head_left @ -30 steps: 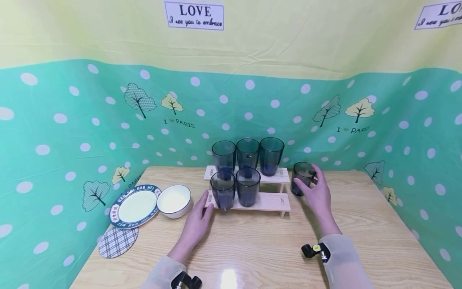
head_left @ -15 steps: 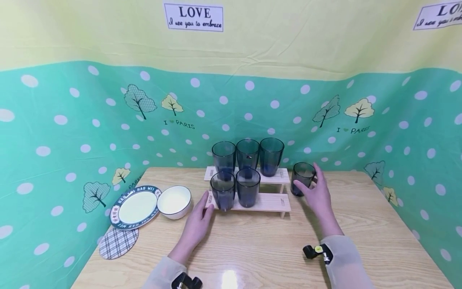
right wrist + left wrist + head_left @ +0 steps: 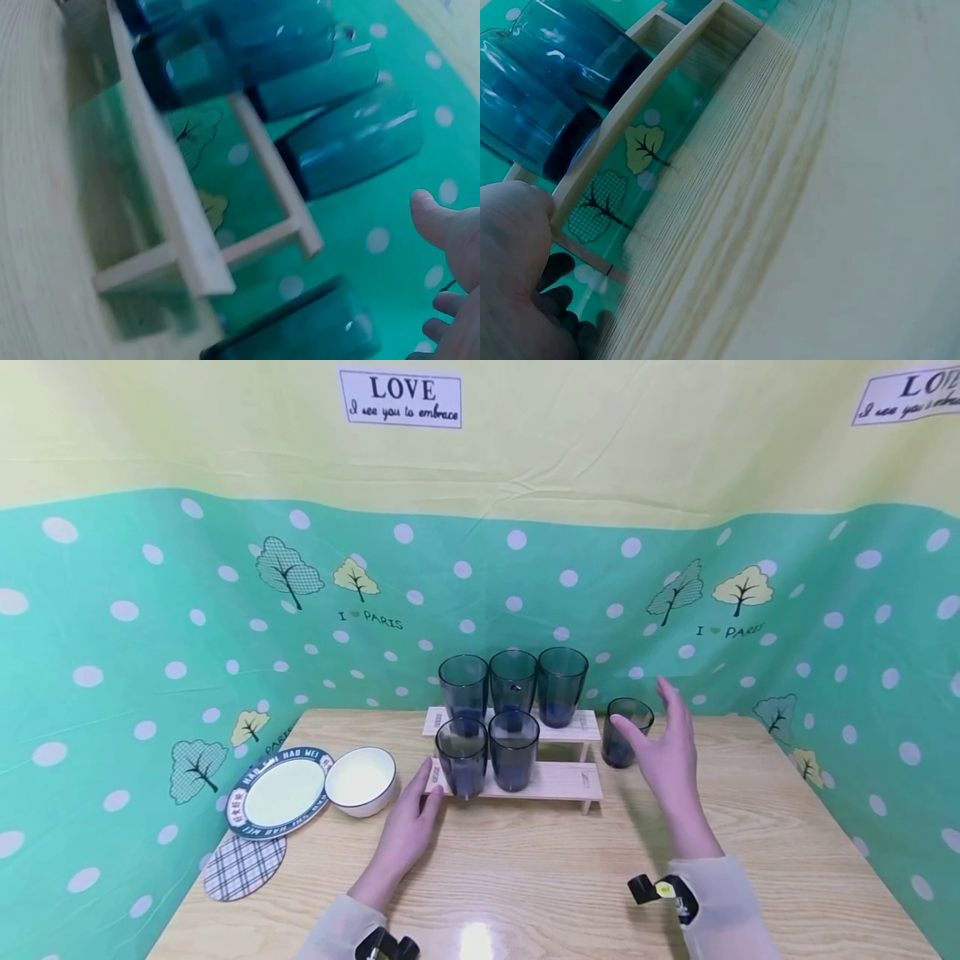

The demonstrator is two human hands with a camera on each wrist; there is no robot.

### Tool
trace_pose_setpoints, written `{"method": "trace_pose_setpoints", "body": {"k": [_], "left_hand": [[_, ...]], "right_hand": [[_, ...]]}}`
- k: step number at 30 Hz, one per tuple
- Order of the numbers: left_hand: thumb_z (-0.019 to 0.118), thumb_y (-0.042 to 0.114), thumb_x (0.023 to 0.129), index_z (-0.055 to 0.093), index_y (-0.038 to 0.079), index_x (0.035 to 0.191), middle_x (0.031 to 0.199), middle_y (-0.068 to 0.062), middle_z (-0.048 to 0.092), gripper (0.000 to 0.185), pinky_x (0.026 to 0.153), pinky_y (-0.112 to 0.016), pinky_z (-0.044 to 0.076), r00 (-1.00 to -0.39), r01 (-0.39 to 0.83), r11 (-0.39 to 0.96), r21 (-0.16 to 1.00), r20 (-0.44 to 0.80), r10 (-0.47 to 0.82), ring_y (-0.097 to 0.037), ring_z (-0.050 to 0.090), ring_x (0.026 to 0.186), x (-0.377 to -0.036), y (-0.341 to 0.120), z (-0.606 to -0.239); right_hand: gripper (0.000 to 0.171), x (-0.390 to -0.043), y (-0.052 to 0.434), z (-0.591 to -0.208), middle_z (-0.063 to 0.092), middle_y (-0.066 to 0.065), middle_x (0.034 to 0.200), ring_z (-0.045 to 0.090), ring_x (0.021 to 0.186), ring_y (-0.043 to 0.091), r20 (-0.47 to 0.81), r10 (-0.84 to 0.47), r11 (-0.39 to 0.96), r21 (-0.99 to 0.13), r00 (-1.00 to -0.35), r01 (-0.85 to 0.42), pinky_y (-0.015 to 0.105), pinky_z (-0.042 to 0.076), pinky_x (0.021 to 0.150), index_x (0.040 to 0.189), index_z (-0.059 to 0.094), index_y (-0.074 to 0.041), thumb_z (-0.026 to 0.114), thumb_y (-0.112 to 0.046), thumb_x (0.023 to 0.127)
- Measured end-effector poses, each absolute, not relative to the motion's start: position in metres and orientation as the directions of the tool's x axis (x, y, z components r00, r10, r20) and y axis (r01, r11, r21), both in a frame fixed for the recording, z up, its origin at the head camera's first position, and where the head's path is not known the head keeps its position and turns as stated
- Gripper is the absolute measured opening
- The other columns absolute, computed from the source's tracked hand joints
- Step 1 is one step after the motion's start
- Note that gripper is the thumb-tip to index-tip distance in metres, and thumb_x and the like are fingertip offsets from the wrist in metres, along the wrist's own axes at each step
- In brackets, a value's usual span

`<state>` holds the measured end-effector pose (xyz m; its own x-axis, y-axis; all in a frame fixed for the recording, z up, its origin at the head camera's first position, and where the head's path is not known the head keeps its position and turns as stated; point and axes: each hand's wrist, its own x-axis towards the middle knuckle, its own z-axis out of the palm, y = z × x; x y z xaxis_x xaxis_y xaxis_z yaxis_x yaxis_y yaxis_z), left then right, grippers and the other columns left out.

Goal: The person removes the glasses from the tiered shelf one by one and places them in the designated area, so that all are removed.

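Left hand (image 3: 411, 827) lies flat on the table (image 3: 525, 877), fingers straight, tips touching the left end of the lower step of the wooden rack (image 3: 558, 783); the left wrist view shows the thumb against that step's edge, nothing pinched. I see no shift here against half a second ago.

Left of that hand, unchanged: a plaid coaster (image 3: 245, 864), a blue-rimmed plate (image 3: 281, 790) and a white bowl (image 3: 362, 778), plate and bowl touching.

Rack: three dark blue cups on the upper step, two on the lower at its left and middle. The right part of the lower step is bare.

Change noted on the right. Half a second ago the right hand (image 3: 667, 758) was wrapped round the sixth cup (image 3: 625, 732) standing on the table just beside the rack's right end. Now the fingers have lifted and straightened, pointing up and away, palm facing the cup. Hand is spread, holding nothing. From the head view I cannot tell whether the thumb tip is in contact with the cup wall; the right wrist view shows thumb and fingertips clear of the cup below them, so I log it as released.

The cup stands upright on the table in the same spot, not on the rack.

My reading: the grip has been let go or is being reset, and the cup has not been moved towards the free place on the lower step
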<state>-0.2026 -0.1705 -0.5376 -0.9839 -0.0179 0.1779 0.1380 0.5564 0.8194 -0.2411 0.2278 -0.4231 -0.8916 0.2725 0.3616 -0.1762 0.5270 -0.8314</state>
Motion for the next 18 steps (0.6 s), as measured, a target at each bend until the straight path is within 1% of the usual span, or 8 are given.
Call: {"method": "trace_pose_setpoints", "body": {"k": [3,9,15,18], "left_hand": [[0.053,0.035,0.119,0.033,0.013,0.175,0.176,-0.015,0.036,0.064,0.132,-0.057,0.028,-0.984,0.141,0.555,0.82,0.18,-0.016,-0.038,0.036,0.161,-0.203,-0.171,-0.538],[0.054,0.034,0.119,0.033,0.013,0.175,0.176,-0.016,0.037,0.063,0.132,-0.056,0.029,-0.983,0.142,0.553,0.821,0.181,-0.017,-0.037,0.036,0.161,-0.203,-0.171,-0.538],[0.054,0.033,0.119,0.032,0.012,0.175,0.176,-0.017,0.036,0.064,0.132,-0.057,0.029,-0.983,0.145,0.557,0.818,0.183,-0.011,-0.038,0.036,0.161,-0.203,-0.171,-0.538],[0.054,0.032,0.118,0.033,0.01,0.174,0.175,-0.017,0.037,0.064,0.132,-0.057,0.029,-0.983,0.145,0.559,0.816,0.183,-0.012,-0.039,0.036,0.161,-0.203,-0.171,-0.537]], "right_hand": [[0.101,-0.234,0.22,-0.412,0.037,0.008,0.176,0.032,0.162,0.036,0.383,0.263,0.521,-0.829,-0.885,-0.204,0.064,0.03,0.131,0.177,0.027,-0.028,0.088,-0.044,0.097],[0.097,-0.222,0.201,-0.398,0.042,0.008,0.172,0.036,0.161,0.034,0.413,0.199,0.477,-0.833,-0.889,-0.28,0.058,0.03,0.133,0.175,0.032,-0.028,0.089,-0.036,0.097],[0.097,-0.212,0.182,-0.394,0.044,0.009,0.171,0.038,0.16,0.036,0.387,0.121,0.432,-0.85,-0.914,-0.302,0.06,0.03,0.132,0.176,0.031,-0.027,0.089,-0.033,0.098],[0.099,-0.208,0.172,-0.394,0.045,0.01,0.169,0.039,0.159,0.036,0.387,0.075,0.428,-0.845,-0.919,-0.321,0.058,0.03,0.133,0.176,0.032,-0.025,0.09,-0.033,0.096]]}}
